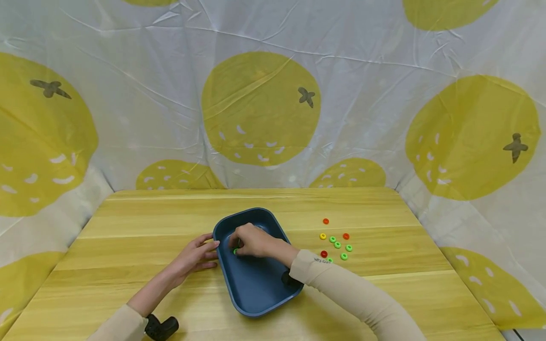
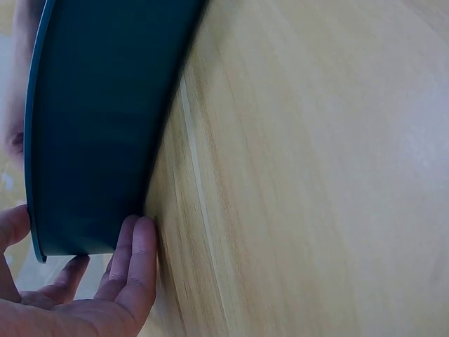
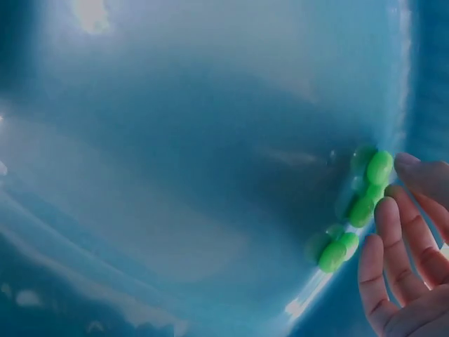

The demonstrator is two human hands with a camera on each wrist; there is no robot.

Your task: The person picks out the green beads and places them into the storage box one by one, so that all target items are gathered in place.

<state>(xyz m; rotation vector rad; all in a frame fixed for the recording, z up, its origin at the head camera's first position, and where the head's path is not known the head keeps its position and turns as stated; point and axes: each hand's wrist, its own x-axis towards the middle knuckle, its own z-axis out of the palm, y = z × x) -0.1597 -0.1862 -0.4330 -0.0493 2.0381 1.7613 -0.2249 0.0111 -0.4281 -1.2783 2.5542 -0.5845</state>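
Beige sleeves [image 1: 358, 294], dark lettering [image 1: 323, 260]; black wrist cameras [image 1: 163, 328].

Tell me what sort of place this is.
Probably a makeshift tabletop recording booth: a patterned cloth with big yellow fruit-like shapes hangs behind the wooden table and along both sides, with a blue tray and small coloured rings on the wood.

Creased pale fabric [image 1: 362, 104] with yellow fruit prints [image 1: 261, 109] surrounds a wood-grain table [image 1: 149, 227].
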